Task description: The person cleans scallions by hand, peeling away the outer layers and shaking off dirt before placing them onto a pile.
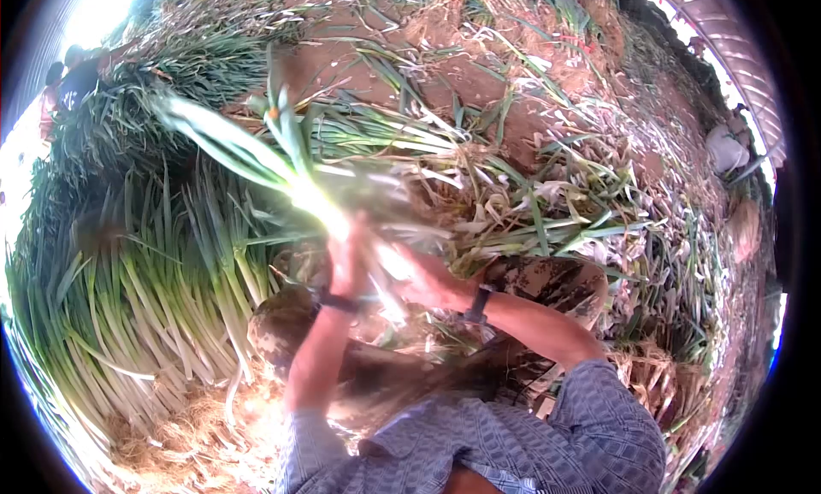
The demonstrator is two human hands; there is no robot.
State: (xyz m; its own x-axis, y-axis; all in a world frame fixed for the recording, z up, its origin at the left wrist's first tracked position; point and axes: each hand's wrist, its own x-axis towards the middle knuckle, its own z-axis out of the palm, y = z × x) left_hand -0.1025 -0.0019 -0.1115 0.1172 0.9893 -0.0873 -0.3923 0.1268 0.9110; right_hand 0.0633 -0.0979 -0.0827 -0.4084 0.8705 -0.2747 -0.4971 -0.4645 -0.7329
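Note:
A large green onion (259,163) slants up and left from my hands, its green leaves fanned out and its white shaft bright in the light. My left hand (345,253) is closed around the shaft. Blurred by motion, my right hand (423,278) is at the white lower part of the onion, close beside the left; the smear hides how its fingers are set. Below the hands, the pale lower end (394,307) points down between my knees. Dark bands circle both wrists.
Many green onions (141,310) stand packed at the left, roots down. More lie in a pile (209,62) behind. A small bunch (376,135) lies ahead on brown soil (479,79). Stripped leaves (547,203) litter the right. Other people (73,79) are at the far left.

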